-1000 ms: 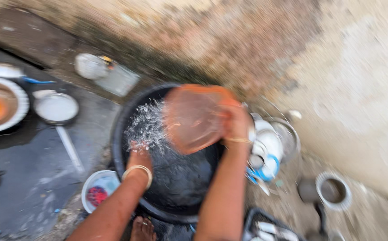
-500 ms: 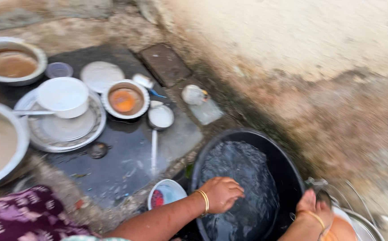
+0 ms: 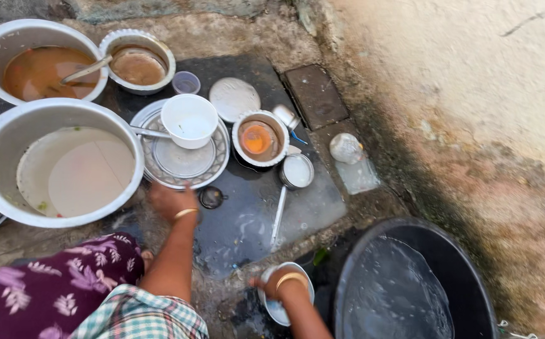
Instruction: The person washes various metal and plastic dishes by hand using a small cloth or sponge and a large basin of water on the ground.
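Left grip touching steel plate rim

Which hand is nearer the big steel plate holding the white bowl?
Left. The left hand is at the near rim of the steel plate, under the white bowl. The right hand is well off to the lower right, on a small bowl beside the black tub.

hidden and cut off
my right hand covers most of the small bowl; the black tub and big steel pot run past the edges.
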